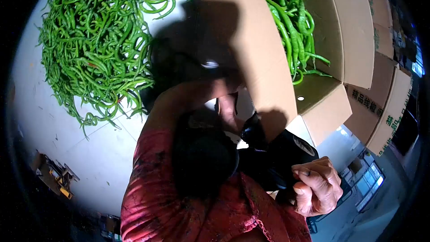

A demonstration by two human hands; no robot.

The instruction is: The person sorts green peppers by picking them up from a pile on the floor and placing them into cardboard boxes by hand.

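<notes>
My left forearm, in a red sleeve, reaches across the middle of the view. My left hand [229, 107] is in deep shadow beside the flap of an open cardboard box [268, 67], and its fingers are mostly hidden. At the lower right, my right hand [319, 187] has its fingers curled in near dark cloth; anything inside them is too small or hidden to name. Long green peppers [293, 31] lie in the box. A large heap of green peppers [94, 45] is spread over the pale tiled floor [107, 152] on the left.
More cardboard boxes [376, 98] with green printed characters stand at the right. Some small yellow and dark items [56, 177] lie at the lower left. A window [370, 181] shows at the far lower right. A dark shadow falls between the pepper heap and the box.
</notes>
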